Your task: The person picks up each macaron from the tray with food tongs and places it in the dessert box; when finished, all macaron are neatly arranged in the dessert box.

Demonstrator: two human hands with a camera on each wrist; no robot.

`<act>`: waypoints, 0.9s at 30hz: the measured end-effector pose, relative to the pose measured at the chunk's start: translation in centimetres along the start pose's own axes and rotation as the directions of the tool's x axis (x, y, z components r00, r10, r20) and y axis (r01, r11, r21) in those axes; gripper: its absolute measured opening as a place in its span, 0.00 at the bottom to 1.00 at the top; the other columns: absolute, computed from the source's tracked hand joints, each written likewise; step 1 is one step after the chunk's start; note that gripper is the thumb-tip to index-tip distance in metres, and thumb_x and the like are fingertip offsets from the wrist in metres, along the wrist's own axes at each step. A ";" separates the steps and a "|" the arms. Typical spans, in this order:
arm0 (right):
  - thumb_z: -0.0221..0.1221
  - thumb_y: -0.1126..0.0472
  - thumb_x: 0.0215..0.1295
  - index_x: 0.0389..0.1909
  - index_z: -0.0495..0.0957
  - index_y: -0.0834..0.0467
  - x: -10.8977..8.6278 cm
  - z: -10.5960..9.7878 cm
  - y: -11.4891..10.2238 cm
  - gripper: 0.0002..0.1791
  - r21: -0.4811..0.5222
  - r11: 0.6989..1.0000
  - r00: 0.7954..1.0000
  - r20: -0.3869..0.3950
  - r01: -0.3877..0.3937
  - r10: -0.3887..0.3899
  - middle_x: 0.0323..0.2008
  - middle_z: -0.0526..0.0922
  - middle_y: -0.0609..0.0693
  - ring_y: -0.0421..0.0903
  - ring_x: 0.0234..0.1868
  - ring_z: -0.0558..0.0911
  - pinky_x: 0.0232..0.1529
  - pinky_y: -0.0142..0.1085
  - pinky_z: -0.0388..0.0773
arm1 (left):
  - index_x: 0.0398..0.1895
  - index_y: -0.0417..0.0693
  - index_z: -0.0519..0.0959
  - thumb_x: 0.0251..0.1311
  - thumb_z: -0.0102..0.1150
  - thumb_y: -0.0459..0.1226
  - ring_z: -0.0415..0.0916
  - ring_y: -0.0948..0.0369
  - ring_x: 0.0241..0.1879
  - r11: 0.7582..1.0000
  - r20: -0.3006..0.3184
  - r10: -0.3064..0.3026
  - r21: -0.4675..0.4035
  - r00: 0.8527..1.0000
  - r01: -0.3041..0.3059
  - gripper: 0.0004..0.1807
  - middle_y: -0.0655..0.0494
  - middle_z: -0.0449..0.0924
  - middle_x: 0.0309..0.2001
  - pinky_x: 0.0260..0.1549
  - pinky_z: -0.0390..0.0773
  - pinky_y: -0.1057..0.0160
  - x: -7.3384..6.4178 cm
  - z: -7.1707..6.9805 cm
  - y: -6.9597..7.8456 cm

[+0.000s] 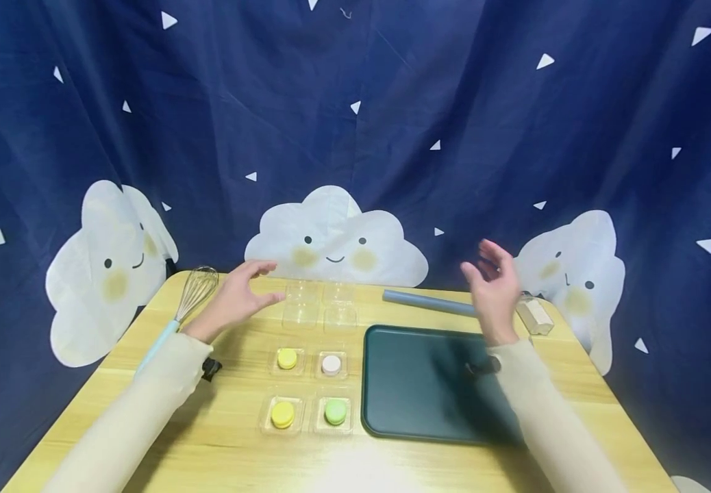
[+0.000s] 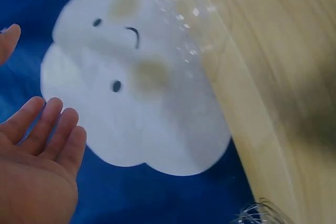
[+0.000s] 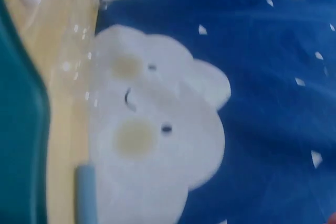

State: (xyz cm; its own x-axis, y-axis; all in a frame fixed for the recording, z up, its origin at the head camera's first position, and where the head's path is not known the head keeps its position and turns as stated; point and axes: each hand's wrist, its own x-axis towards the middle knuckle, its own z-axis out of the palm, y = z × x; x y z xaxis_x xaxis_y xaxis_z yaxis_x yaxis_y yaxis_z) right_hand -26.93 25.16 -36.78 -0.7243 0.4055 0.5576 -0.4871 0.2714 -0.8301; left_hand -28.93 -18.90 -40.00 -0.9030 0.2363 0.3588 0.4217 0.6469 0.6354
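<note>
Clear plastic cells (image 1: 301, 315), four of them in two rows of two, lie just beside the left grip (image 1: 238, 299), to the right of its thumb; the columns run away from the person, but which long axis the plastic has, I cannot tell exactly. This grip has relaxed fingers and its thumb apart, and it holds nothing. The right grip (image 1: 495, 293) is also loose, its fingers slightly bent, with nothing in them. Near it, on its left, lies a blue-grey rod (image 1: 426, 302), its long axis going from left to right, the right end hidden behind the grip. Left of the left grip, a whisk (image 1: 175, 323) lies diagonally, with its wire head pointing away from the person and its handle toward the near left. Nearer to the person than the left grip, and to its right, macarons (image 1: 335, 412) sit singly in four more clear cells. Below the right grip is a dark green tray (image 1: 401, 390), longer from left to right. All this lies on the wooden surface (image 1: 238, 459).
</note>
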 end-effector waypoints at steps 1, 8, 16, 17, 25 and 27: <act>0.67 0.73 0.59 0.62 0.76 0.65 0.2 1.2 -0.1 0.28 -0.002 1.000 0.999 0.035 0.010 -0.010 0.59 0.81 0.60 0.46 0.58 0.80 0.66 0.41 0.78 | 0.67 0.42 0.74 0.56 0.75 0.43 0.74 0.44 0.62 1.000 0.002 -0.006 -0.008 1.000 0.006 0.36 0.42 0.78 0.62 0.66 0.73 0.42 0.5 0.1 -0.4; 0.66 0.69 0.61 0.58 0.80 0.59 0.6 9.9 -0.4 0.22 -0.190 0.982 0.906 0.414 -0.013 0.092 0.55 0.85 0.59 0.56 0.57 0.84 0.62 0.45 0.82 | 0.68 0.43 0.73 0.60 0.71 0.44 0.76 0.44 0.61 0.996 0.061 -0.081 -0.020 0.995 0.082 0.34 0.42 0.77 0.65 0.64 0.76 0.44 3.5 1.2 -2.2; 0.63 0.64 0.66 0.62 0.78 0.59 -1.4 18.7 1.8 0.23 -0.334 0.943 0.694 0.678 -0.006 0.244 0.60 0.84 0.56 0.52 0.59 0.84 0.62 0.42 0.82 | 0.70 0.35 0.69 0.62 0.68 0.43 0.74 0.40 0.64 0.991 0.146 -0.120 -0.036 0.982 0.127 0.37 0.37 0.73 0.69 0.65 0.75 0.41 5.3 3.7 -4.2; 0.63 0.64 0.66 0.63 0.77 0.59 -1.7 19.5 2.1 0.24 -0.345 0.938 0.679 0.686 -0.012 0.261 0.61 0.83 0.56 0.52 0.60 0.83 0.63 0.43 0.81 | 0.71 0.35 0.68 0.62 0.67 0.43 0.73 0.40 0.65 0.991 0.158 -0.128 -0.025 0.979 0.134 0.37 0.38 0.72 0.70 0.66 0.74 0.41 5.4 3.9 -4.5; 0.63 0.68 0.65 0.70 0.71 0.62 -3.5 23.8 4.6 0.31 -0.398 0.906 0.620 0.678 -0.141 0.395 0.66 0.78 0.57 0.54 0.67 0.78 0.72 0.44 0.73 | 0.77 0.38 0.60 0.65 0.64 0.47 0.69 0.38 0.69 0.980 0.196 -0.197 0.043 0.960 0.193 0.42 0.37 0.66 0.74 0.69 0.71 0.40 5.6 4.8 -6.4; 0.63 0.67 0.65 0.70 0.70 0.63 -3.7 24.3 5.0 0.32 -0.408 0.900 0.613 0.675 -0.154 0.411 0.67 0.78 0.58 0.55 0.68 0.77 0.73 0.44 0.72 | 0.77 0.36 0.60 0.65 0.63 0.47 0.69 0.38 0.69 0.978 0.214 -0.208 0.047 0.954 0.202 0.43 0.36 0.65 0.74 0.69 0.71 0.40 5.7 4.9 -6.8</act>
State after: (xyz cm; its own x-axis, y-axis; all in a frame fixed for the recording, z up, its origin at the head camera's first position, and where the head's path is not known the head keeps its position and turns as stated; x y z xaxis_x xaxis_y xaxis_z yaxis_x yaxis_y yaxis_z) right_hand -38.52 3.74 -42.97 -0.9735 -0.2287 0.0015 -0.1276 0.5376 -0.8335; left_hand -37.33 -18.36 -45.61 -0.9670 0.2466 0.0638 0.2260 0.7148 0.6618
